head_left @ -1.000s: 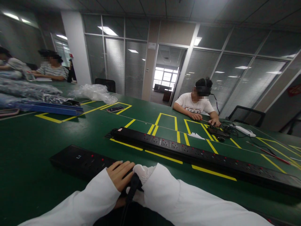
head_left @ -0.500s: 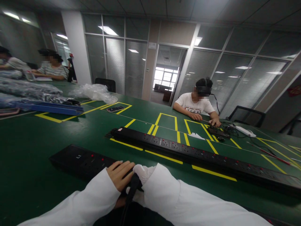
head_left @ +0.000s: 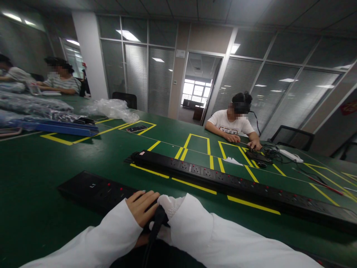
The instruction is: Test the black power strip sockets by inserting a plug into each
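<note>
Power strip point(head_left: 89, 189), plastic-wrapped items point(head_left: 36, 105) beyond

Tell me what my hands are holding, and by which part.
Your white-gloved right hand holds the black corded plug by its thick body. Your bare left hand lies on the black rectangular power strip; whether it grips that is hidden.

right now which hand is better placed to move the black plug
Probably the right hand: gloved, it grips the black plug, while the left hand lies over the nearer power strip.
</note>
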The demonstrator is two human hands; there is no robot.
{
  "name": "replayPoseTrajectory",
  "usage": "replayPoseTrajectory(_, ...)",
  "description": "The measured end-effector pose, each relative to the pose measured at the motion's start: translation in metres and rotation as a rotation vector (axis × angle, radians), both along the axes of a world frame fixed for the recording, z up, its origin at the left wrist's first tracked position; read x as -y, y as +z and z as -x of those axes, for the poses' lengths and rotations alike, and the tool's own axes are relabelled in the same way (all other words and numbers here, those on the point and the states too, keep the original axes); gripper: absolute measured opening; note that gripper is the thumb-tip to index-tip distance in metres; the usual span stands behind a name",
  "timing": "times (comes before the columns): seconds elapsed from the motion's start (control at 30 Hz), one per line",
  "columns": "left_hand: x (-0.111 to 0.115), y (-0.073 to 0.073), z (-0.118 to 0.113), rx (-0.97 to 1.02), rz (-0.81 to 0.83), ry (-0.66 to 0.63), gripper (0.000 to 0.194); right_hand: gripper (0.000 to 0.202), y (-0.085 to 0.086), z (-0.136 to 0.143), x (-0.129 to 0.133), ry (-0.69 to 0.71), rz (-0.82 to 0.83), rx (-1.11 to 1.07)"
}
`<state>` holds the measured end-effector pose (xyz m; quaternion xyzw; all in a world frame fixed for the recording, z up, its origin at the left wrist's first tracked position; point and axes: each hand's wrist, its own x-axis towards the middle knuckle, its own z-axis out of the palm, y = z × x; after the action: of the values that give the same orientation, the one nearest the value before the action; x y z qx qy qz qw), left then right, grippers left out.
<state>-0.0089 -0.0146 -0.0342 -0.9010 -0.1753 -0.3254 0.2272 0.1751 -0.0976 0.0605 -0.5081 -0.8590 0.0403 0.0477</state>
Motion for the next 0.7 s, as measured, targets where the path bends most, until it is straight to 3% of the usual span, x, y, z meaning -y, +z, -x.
replayPoseTrajectory(0.7, 0.0005, 0.0006, -0.0010, 0.009, 0.002, -0.006, 0.024, 0.035, 0.0018, 0.0008, 0.0002, 0.009, -0.004, 0.026)
